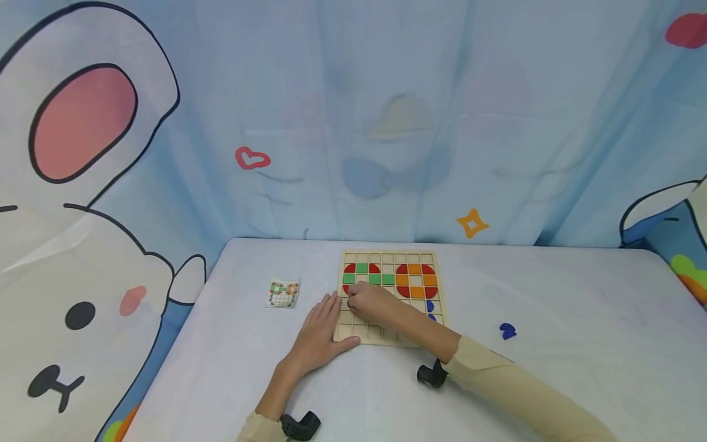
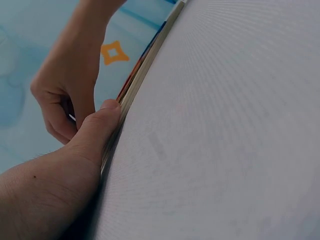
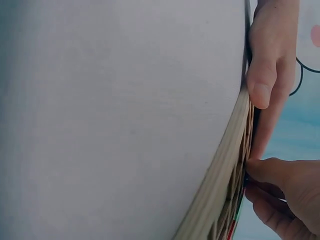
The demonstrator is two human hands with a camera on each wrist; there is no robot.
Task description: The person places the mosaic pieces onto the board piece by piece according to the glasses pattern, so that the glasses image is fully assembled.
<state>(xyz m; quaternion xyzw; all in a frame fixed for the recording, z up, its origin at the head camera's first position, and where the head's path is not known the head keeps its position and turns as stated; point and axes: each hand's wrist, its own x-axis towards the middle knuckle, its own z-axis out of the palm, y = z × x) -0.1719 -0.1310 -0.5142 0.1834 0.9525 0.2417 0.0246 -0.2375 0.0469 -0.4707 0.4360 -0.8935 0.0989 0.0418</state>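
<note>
A wooden grid board [image 1: 381, 334] lies flat on the table, bearing red, green and orange tiles in its upper rows. My left hand [image 1: 320, 334] rests at the board's front left corner, fingers straight along its left side and thumb on the front edge. Over the board's left part, my right hand [image 1: 372, 302] has its thumb and fingers pinched together at the grid. A small dark blue piece [image 3: 247, 181] shows between those fingertips, mostly hidden by them. Two blue pieces [image 1: 430, 306] sit in the grid's right column, beside the right forearm.
A small pattern card [image 1: 283, 293] lies left of the board. Loose blue pieces [image 1: 507, 331] are on the white table [image 1: 580, 356] to the right. Black wrist devices [image 1: 301, 426] are on both forearms. A printed blue curtain [image 1: 309, 73] hangs behind the table.
</note>
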